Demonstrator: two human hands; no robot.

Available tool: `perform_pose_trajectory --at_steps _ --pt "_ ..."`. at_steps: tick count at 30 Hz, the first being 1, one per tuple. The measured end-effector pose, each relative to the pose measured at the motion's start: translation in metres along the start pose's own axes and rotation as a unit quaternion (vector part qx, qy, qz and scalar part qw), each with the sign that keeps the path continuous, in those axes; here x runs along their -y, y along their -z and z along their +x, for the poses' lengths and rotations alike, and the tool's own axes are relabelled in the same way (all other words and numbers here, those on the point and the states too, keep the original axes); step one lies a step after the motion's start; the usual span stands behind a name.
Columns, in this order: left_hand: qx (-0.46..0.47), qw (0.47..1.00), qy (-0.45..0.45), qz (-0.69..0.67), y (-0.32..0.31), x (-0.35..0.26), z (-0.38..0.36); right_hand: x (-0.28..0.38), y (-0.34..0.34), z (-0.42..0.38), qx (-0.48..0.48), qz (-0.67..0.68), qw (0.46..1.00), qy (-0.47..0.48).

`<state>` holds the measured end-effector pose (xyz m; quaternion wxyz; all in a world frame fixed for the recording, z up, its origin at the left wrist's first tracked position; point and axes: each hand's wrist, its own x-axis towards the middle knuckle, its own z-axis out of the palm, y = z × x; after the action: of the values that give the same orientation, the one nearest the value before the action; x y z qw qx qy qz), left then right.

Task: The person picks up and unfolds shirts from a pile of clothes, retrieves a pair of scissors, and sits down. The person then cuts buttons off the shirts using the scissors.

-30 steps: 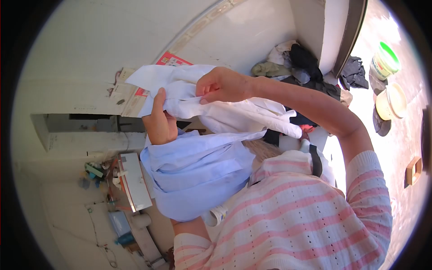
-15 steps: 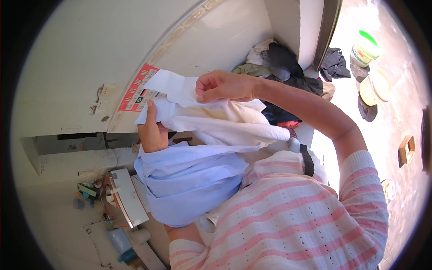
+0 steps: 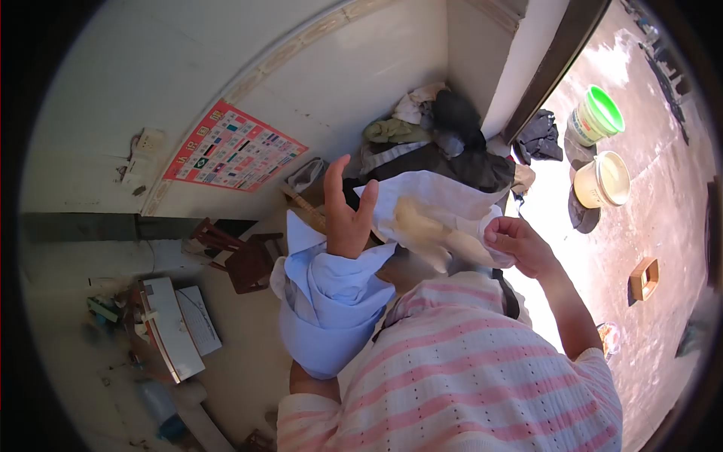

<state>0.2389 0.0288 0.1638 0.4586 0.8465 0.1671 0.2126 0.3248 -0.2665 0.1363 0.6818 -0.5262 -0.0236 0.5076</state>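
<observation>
A light blue garment (image 3: 331, 301) is bunched around my left wrist and forearm. My left hand (image 3: 348, 222) rises out of it, thumb and fingers stretched apart. A thin white cloth (image 3: 444, 200) spreads from beside my left thumb across to my right hand (image 3: 521, 245). There my right fingers pinch its edge near my chest. Sunlight falls on part of the cloth, and its middle sags in folds.
Against the wall lies a pile of clothes (image 3: 459, 162), near the bright doorway. Outside stand a green-rimmed bucket (image 3: 596, 114) and a cream bucket (image 3: 602, 181). A wooden chair (image 3: 245, 260) and a white-topped table (image 3: 172, 329) are on the left. A red poster (image 3: 235, 147) hangs on the wall.
My right hand has moved right and down, drawing the white cloth along. My left hand has shifted right, its fingers now spread off the cloth. The blue garment is more bunched, and the view has turned.
</observation>
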Motion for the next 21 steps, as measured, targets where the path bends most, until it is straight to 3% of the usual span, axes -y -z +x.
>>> perform_pose_trajectory --at_steps 1,3,5,9,11,13,15,17,19,21 --pt "0.04 0.998 -0.057 0.005 -0.014 -0.019 -0.009 0.002 -0.003 -0.003 -0.003 -0.006 1.0 0.01" --pt "0.207 0.961 -0.066 -0.172 -0.045 -0.036 -0.024 0.007 -0.011 0.0 0.012 -0.034 0.999 0.034" --pt "0.324 0.902 -0.019 -0.283 -0.071 -0.042 -0.042 0.021 -0.022 0.004 0.046 -0.097 0.994 0.035" --pt "0.261 0.933 -0.018 -0.247 -0.086 -0.04 -0.05 0.042 -0.036 0.022 0.051 -0.138 0.987 0.066" --pt "0.245 0.912 0.125 -0.305 -0.078 -0.036 -0.049 0.053 -0.036 0.032 0.071 -0.163 0.983 0.051" --pt "0.184 0.931 0.122 -0.291 -0.07 -0.04 -0.05 0.066 -0.042 0.044 0.111 -0.173 0.977 0.059" --pt "0.205 0.935 0.133 -0.258 -0.06 -0.033 -0.058 0.069 -0.046 0.062 0.145 -0.191 0.969 0.06" --pt "0.13 0.941 0.126 -0.284 -0.054 -0.037 -0.065 0.072 -0.055 0.082 0.217 -0.195 0.955 0.047" --pt "0.084 0.906 0.216 -0.354 -0.042 -0.039 -0.079 0.073 -0.071 0.098 0.276 -0.185 0.943 -0.004" --pt "0.009 0.908 0.23 -0.35 -0.034 -0.04 -0.097 0.062 -0.083 0.116 0.361 -0.175 0.915 -0.042"
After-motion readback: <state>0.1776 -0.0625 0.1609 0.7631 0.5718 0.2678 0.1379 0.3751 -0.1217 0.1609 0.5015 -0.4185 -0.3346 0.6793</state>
